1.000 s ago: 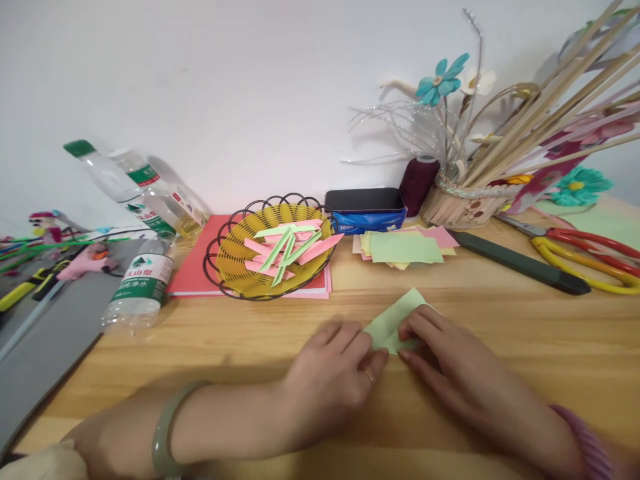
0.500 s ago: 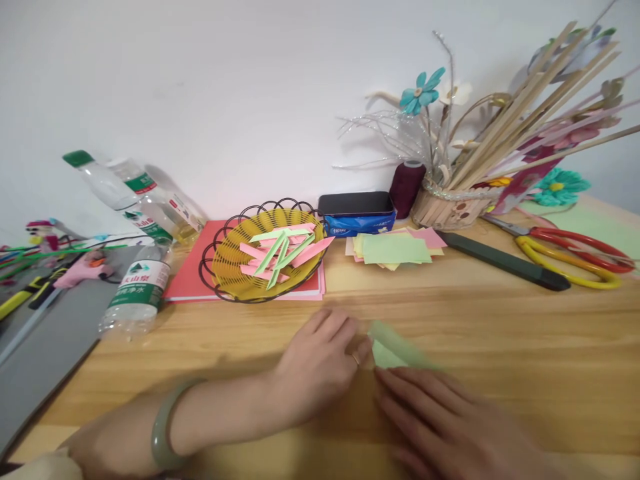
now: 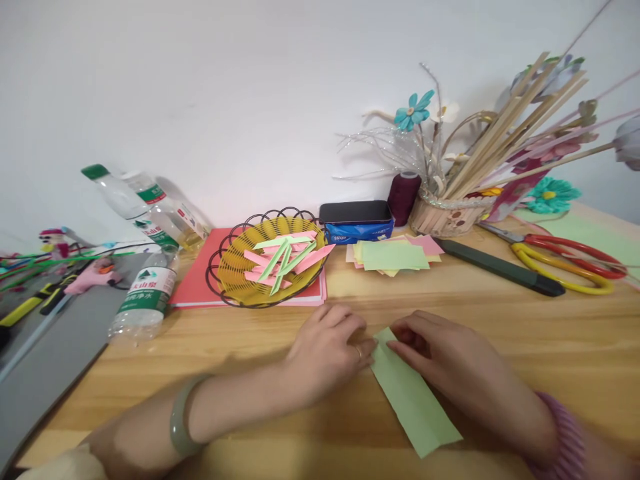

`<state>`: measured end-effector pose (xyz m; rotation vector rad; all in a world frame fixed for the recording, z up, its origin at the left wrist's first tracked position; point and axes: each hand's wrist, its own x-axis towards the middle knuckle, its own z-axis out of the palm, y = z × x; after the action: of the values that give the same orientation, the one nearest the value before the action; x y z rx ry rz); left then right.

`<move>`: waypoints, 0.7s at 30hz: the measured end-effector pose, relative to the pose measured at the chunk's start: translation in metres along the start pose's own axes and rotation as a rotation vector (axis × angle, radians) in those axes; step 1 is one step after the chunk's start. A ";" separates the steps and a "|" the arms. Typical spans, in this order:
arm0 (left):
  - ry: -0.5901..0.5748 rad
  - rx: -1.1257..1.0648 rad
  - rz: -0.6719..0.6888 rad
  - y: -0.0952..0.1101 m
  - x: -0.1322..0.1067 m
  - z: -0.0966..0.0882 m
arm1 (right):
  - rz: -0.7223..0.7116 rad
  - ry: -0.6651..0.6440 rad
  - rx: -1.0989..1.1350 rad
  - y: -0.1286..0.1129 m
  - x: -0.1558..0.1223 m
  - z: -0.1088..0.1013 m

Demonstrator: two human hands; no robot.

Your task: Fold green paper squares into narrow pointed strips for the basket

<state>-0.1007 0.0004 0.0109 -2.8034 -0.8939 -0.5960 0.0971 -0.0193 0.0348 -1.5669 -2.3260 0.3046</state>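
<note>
A light green slip of paper (image 3: pixel 415 397) lies slantwise on the wooden table in front of me, with faint creases and its near end unheld. My left hand (image 3: pixel 330 350) is closed, its fingers curled at the slip's far left corner. At the far right edge, my right hand (image 3: pixel 440 347) pinches the paper between thumb and fingers. Beyond my hands, folded pink and green paper pieces (image 3: pixel 283 260) lie in a yellow woven basket (image 3: pixel 233 267). A stack of coloured paper slips (image 3: pixel 395 255) lies to the basket's right.
Plastic bottles (image 3: pixel 145 293) stand and lean at the left, beside a grey surface holding a pink glue gun (image 3: pixel 93 277). A dark green cutter (image 3: pixel 500 267) and red-and-yellow scissors (image 3: pixel 570 263) lie right. Behind are a phone (image 3: pixel 355 212), a thread spool (image 3: pixel 404 200) and a stick-filled holder (image 3: pixel 440 213).
My right hand has moved from the near part of the green slip to its far end and now pinches there. More of the slip shows. My left hand has barely moved.
</note>
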 end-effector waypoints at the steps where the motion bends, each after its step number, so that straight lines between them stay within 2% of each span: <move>1: -0.002 0.001 -0.004 0.000 0.000 0.000 | -0.003 -0.003 -0.006 0.000 0.001 0.003; 5: -0.037 0.021 -0.012 0.001 0.000 0.000 | -0.035 0.031 -0.032 -0.001 -0.004 0.013; 9: -0.031 0.038 -0.010 0.003 0.000 -0.002 | -0.162 0.050 -0.061 0.001 -0.013 0.019; 15: 0.029 0.058 -0.006 0.003 0.002 -0.003 | -0.372 0.082 -0.135 0.001 -0.018 0.014; 21: 0.138 0.074 -0.010 0.004 0.002 0.004 | -0.458 0.091 -0.168 -0.002 -0.020 0.010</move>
<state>-0.0953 -0.0009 0.0078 -2.6567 -0.8849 -0.7318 0.0987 -0.0387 0.0230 -1.0376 -2.5998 -0.0715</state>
